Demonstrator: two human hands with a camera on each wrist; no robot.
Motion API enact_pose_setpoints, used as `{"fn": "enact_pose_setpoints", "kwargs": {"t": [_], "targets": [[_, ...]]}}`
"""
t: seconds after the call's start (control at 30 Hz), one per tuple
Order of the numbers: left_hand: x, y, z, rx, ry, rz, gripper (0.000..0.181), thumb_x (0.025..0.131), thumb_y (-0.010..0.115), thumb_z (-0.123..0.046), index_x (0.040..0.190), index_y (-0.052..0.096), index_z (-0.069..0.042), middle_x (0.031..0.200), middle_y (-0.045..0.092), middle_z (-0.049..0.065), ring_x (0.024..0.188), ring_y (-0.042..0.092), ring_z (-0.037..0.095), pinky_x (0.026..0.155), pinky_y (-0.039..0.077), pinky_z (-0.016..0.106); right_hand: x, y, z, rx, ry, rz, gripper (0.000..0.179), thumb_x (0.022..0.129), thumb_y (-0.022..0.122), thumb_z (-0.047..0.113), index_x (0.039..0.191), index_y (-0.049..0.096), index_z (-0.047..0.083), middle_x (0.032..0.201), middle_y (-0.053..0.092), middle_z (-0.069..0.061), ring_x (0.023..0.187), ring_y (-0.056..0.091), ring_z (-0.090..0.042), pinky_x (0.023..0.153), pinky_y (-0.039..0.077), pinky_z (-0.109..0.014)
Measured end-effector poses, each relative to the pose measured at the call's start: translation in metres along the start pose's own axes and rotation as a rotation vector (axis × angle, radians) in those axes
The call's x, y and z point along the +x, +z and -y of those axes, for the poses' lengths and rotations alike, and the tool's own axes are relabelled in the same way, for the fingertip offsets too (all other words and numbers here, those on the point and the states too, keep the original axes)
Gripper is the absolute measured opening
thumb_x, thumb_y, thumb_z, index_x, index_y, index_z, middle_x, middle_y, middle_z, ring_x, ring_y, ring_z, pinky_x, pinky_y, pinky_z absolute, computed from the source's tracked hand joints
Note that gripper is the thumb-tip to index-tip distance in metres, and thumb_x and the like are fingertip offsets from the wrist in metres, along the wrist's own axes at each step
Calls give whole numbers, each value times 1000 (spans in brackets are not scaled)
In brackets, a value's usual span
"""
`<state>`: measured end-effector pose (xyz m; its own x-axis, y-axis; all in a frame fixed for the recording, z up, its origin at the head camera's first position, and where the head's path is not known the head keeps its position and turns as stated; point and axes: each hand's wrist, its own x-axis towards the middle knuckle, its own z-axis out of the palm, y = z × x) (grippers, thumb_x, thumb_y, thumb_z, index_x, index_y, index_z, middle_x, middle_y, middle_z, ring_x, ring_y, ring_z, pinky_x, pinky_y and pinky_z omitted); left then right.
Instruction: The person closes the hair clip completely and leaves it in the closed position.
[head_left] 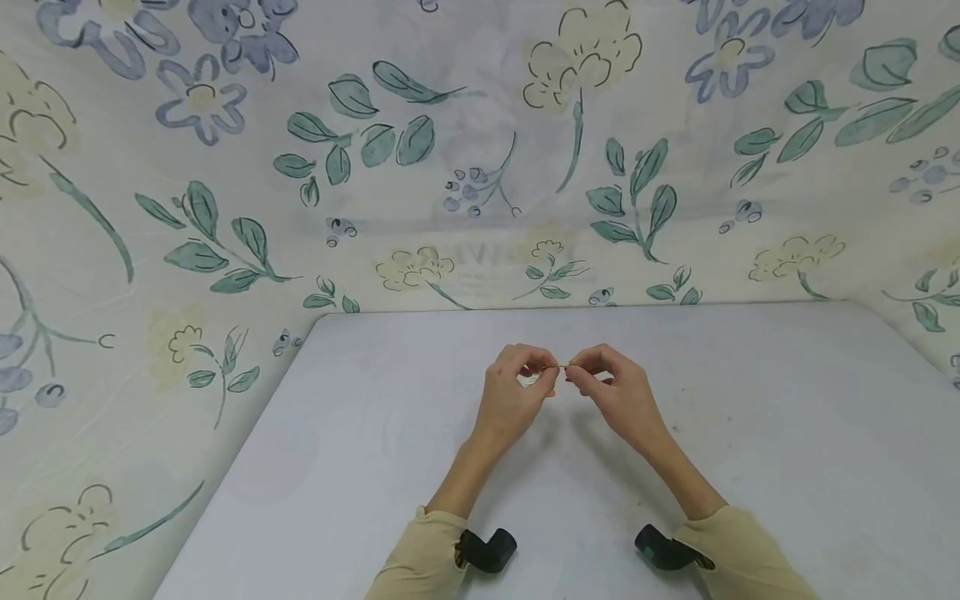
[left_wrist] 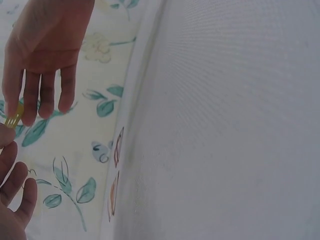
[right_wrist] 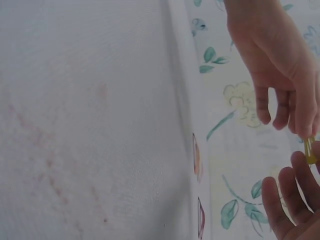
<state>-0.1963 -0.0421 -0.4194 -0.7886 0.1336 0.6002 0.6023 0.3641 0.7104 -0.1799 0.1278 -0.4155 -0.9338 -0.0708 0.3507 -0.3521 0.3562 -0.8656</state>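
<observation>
A small yellow hair clip (head_left: 563, 366) spans the short gap between my two hands, raised over the white table. My left hand (head_left: 513, 396) pinches one end with thumb and forefinger. At the other end, my right hand (head_left: 618, 387) holds it by the fingertips. The left wrist view shows narrow slots along the clip (left_wrist: 15, 116), with the right hand (left_wrist: 47, 45) above it, its other fingers hanging loosely. In the right wrist view, a rounded yellow end of the clip (right_wrist: 311, 157) shows beside the right hand's (right_wrist: 295, 200) fingers. Fingertips hide parts of the clip.
The white table (head_left: 337, 467) stretches out beneath both hands, with a few tiny specks on its right half. Floral cloth (head_left: 465, 225) hangs behind the far edge and along the left side. Black camera mounts (head_left: 489, 551) stick out from the cuffs.
</observation>
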Motion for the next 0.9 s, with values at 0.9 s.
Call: {"fn": "enact_pose_setpoints", "kwargs": {"t": [0.9], "targets": [[-1,-3,3,229,66,87,8,85,76,-10,93,74,-9,85,69,0,87,58,17,75,51,30,3,-2,-10,-243,-102,33,24,89,73,10,113,72,7,101,69,-5,89,61,-18,74,55,-28]]}}
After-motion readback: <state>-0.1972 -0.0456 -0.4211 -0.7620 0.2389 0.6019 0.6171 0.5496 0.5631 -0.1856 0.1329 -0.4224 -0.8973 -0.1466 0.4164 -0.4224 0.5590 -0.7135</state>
